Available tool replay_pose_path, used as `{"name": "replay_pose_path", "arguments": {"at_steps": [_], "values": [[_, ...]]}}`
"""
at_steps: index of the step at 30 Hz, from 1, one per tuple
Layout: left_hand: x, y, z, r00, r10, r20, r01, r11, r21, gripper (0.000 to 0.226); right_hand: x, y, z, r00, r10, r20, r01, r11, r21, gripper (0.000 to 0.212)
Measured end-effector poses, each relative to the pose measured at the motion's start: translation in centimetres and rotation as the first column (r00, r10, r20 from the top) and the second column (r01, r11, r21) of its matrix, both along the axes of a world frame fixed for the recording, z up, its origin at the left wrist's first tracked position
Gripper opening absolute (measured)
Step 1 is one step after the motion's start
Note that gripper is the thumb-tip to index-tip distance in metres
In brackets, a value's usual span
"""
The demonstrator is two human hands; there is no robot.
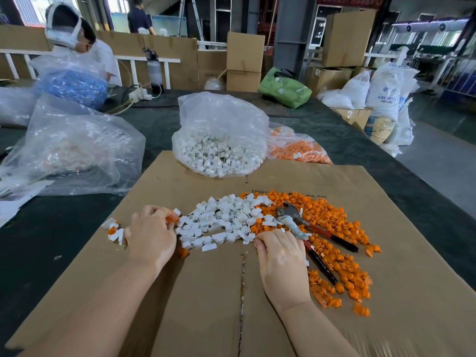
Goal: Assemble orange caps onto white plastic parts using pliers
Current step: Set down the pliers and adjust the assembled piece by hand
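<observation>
A heap of white plastic parts (221, 220) lies on the flattened cardboard sheet (195, 292), with a spread of orange caps (334, 228) to its right. Pliers (298, 220) with red and black handles lie on the caps, jaws pointing up-left. My left hand (150, 233) sits at the left end of the white heap, fingers curled round an orange piece (172, 219). My right hand (282, 256) rests knuckles-up at the seam between white parts and caps, just beside the pliers' handles; its fingertips are curled under and hidden. A few assembled pieces (114, 231) lie left of my left hand.
An open clear bag of white parts (219, 153) stands behind the cardboard, a bag of orange caps (298, 150) to its right. Large clear bags (74, 150) lie at the left. Another person (77, 39) works at the far left. Boxes and sacks stand beyond the dark table (360, 155).
</observation>
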State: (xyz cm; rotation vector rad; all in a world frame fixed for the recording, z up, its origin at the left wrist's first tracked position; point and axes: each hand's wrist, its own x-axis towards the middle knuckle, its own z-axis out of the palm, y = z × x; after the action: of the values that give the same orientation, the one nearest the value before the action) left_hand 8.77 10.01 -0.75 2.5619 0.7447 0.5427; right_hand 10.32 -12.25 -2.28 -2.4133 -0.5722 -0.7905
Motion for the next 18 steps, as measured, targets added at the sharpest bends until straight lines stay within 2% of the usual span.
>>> {"name": "replay_pose_path", "arguments": {"at_steps": [4,6,10,12,15,18], "values": [[0.0,-0.2,0.0,1.000,0.001,-0.025,0.000,1.000,0.031,0.025,0.1,0.0,-0.1,1.000,-0.017,-0.019,0.017,1.000,-0.021,0.012],[0.1,-0.6,0.0,1.000,-0.002,0.014,0.001,0.998,0.057,0.025,0.1,0.0,-0.2,0.999,-0.038,-0.016,0.038,0.998,-0.044,0.016],[0.1,-2.4,0.5,0.978,-0.169,0.125,0.162,0.985,0.063,0.019,0.2,0.0,-0.3,0.988,-0.152,0.012,0.152,0.987,-0.049,0.023],[0.0,-3.4,0.6,0.973,-0.222,0.062,0.216,0.971,0.099,0.017,0.1,-0.1,-0.4,0.974,-0.225,-0.001,0.225,0.974,-0.026,0.022],[0.0,-4.5,0.5,0.974,-0.204,-0.098,0.219,0.959,0.179,0.024,0.0,0.1,-0.4,0.950,-0.308,-0.053,0.306,0.951,-0.049,0.022],[0.2,-5.3,0.3,0.958,-0.231,-0.167,0.260,0.949,0.176,0.027,0.0,0.2,-0.3,0.933,-0.345,-0.106,0.337,0.937,-0.089,0.021]]}}
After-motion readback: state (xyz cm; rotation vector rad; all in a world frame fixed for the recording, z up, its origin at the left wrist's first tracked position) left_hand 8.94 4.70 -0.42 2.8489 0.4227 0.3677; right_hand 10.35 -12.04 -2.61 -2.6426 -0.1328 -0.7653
